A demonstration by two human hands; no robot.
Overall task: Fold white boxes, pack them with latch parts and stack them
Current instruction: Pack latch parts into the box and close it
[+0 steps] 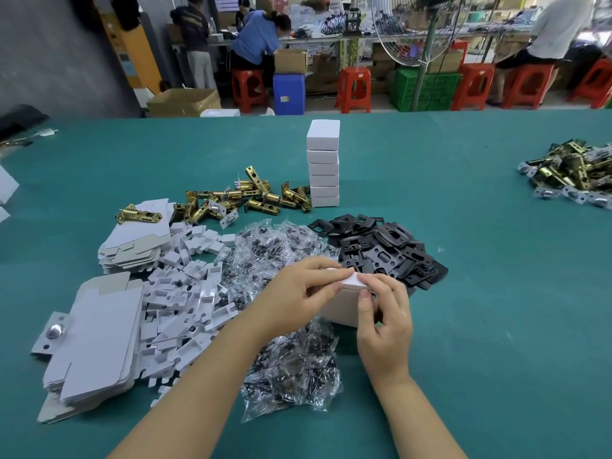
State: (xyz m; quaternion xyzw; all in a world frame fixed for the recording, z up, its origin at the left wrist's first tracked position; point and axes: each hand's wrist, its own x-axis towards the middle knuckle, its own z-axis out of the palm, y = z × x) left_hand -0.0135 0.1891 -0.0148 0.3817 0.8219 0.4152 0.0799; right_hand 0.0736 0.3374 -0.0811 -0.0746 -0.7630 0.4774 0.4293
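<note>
— Head view: where's your box?
— Your left hand (299,294) and right hand (384,313) both pinch the white box (344,301) above the worktop (480,293); a stack of boxes (323,164) stands beyond.

table (463,260) teal | box stack (323,167) white | latches (251,197) brass-gold | plates (381,246) black

Beyond the teal felt table (463,293), red plastic stools (353,89) flank a green plastic crate (427,91); a brown cardboard carton (185,101) sits far left.
</note>
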